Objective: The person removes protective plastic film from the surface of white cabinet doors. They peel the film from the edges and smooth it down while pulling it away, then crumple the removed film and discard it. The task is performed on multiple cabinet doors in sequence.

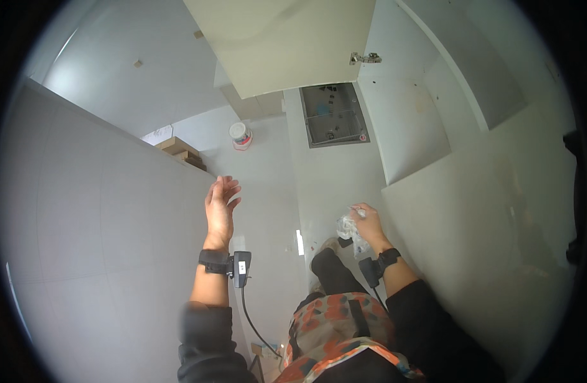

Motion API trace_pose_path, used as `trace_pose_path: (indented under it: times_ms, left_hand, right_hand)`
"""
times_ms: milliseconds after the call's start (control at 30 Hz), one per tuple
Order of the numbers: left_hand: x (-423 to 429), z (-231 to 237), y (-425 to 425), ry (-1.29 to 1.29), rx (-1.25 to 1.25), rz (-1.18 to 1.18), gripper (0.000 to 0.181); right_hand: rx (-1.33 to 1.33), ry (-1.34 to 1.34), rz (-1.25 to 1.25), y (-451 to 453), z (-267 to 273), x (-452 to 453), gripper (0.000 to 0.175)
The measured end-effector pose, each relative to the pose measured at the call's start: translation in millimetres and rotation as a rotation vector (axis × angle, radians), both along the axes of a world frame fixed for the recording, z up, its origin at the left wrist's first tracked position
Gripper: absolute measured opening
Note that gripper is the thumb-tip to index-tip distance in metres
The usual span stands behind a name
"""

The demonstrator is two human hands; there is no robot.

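My right hand grips a crumpled, thin white plastic bag, which hangs above the pale surface near my shoe. What the bag contains, if anything, cannot be made out. Raised on the left, my left hand holds nothing, its fingers loosely bent and apart. Each wrist carries a black strap with a cabled device; the left device bears a small label. Beyond my hands a cream cabinet door hangs open on a metal hinge.
A metal sink with a wire rack is set into the pale countertop. A lidded white bucket stands on the floor. Cardboard boxes lie behind the left panel. An open wall cabinet is to the right.
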State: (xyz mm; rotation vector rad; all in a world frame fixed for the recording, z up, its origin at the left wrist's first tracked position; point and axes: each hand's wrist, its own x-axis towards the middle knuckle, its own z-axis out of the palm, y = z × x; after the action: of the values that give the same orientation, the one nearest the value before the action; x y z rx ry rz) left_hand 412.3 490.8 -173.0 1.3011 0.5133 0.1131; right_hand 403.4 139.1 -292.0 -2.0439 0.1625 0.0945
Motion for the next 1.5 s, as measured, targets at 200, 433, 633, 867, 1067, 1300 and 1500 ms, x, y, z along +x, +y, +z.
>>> trace_pose_path:
  times_ms: [200,433,633,867,1067,1300,1500]
  left_hand:
    - [7.2,65.6,-28.0,-0.075,0.106,0.034,0.049]
    - [15.1,142.1,-44.8,-0.225,0.220,0.083,0.046]
    - [2.9,168.0,-42.2,-0.209,0.293,0.119,0.049]
    - [4.1,197.5,12.7,-0.324,0.375,0.271,0.073]
    - [57.8,240.4,70.0,-0.501,0.456,0.281,0.090]
    - [86.8,241.2,106.3,-0.499,0.468,0.009,0.061]
    - [89.4,230.4,90.5,-0.600,0.296,0.007,0.060]
  right_hand:
    - [0.036,-0.045,-0.009,8.1,29.7,-9.2,0.024]
    - [0.060,0.121,-0.113,21.9,67.8,-46.0,0.028]
    - [0.123,0.178,-0.109,22.0,64.1,-86.8,0.030]
    - [0.237,0.218,-0.070,27.5,94.6,-102.7,0.027]
    - [0.253,0.186,0.037,58.3,152.7,-89.5,0.025]
    - [0.179,0.123,0.176,82.5,159.5,-83.4,0.025]
    - [0.104,0.179,0.383,100.8,148.1,-111.6,0.029]
